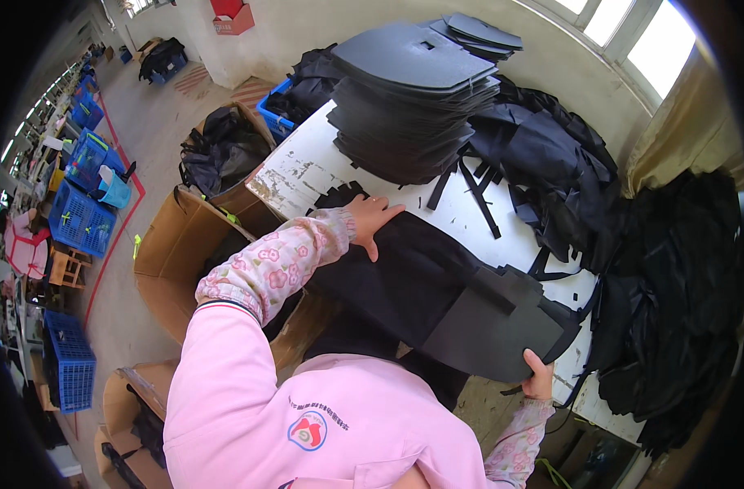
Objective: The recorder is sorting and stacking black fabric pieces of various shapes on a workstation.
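Note:
My left hand (374, 222) lies with fingers spread on a length of black fabric (380, 285) that hangs over the near edge of the white table. At the fabric's right end is a stiff dark grey panel (494, 326) with cut corners, partly overlapped by black cloth and a strip. My right hand (539, 375) is closed on the lower right edge of that panel, thumb on top and the other fingers hidden beneath. A tall stack of similar dark panels (413, 90) stands on the table beyond my left hand.
The worn white table (299, 167) holds loose black straps (478, 196) and a heap of black fabric pieces (551, 155). More black fabric (673, 301) hangs at right. Cardboard boxes (172, 261) stand at left. Blue crates (83, 216) line the far left aisle.

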Tool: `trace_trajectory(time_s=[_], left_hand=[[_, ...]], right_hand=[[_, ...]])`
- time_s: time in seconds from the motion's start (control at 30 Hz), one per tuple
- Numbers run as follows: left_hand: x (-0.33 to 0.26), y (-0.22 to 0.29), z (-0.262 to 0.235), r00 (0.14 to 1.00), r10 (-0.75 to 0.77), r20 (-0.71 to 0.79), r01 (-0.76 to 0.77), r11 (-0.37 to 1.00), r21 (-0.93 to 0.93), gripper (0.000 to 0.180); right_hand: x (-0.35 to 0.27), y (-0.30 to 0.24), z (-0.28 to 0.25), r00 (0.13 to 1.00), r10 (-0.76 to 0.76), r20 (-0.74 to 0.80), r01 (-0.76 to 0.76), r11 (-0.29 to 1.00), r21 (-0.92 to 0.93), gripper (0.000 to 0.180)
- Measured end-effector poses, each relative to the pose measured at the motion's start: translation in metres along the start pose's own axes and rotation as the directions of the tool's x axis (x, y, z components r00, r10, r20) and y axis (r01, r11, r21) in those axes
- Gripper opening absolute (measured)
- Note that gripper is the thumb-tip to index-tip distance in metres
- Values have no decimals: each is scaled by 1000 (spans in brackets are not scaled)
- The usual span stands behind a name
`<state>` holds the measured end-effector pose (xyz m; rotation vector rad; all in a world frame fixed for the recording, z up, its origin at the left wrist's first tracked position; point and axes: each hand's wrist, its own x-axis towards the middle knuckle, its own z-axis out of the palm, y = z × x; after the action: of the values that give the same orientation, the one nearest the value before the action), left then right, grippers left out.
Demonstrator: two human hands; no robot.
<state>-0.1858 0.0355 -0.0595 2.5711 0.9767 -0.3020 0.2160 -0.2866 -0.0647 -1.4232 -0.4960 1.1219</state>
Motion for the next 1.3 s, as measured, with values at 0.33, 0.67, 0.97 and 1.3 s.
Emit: trace_trajectory(time_s=[0.33, 0.67, 0.97, 1.3], left_hand=[[-2, -14, 43, 1000, 28, -8, -29, 975, -219, 47], [-219, -112, 22, 905, -306, -296, 134, 865, -483, 42], [-414, -201, 200, 572, -820, 20, 581, 388, -716, 39], [-449, -238, 343, 424, -737, 527, 837, 96, -539, 69]], right_hand=[[0, -26, 8, 995, -77, 67, 87, 984, -156, 61], [10, -58, 198, 884, -210, 418, 342, 900, -271, 59], [5, 90, 468, 491, 101, 865, 205, 952, -228, 55], [4, 283, 553, 423, 215, 880, 309, 879, -363, 87]])
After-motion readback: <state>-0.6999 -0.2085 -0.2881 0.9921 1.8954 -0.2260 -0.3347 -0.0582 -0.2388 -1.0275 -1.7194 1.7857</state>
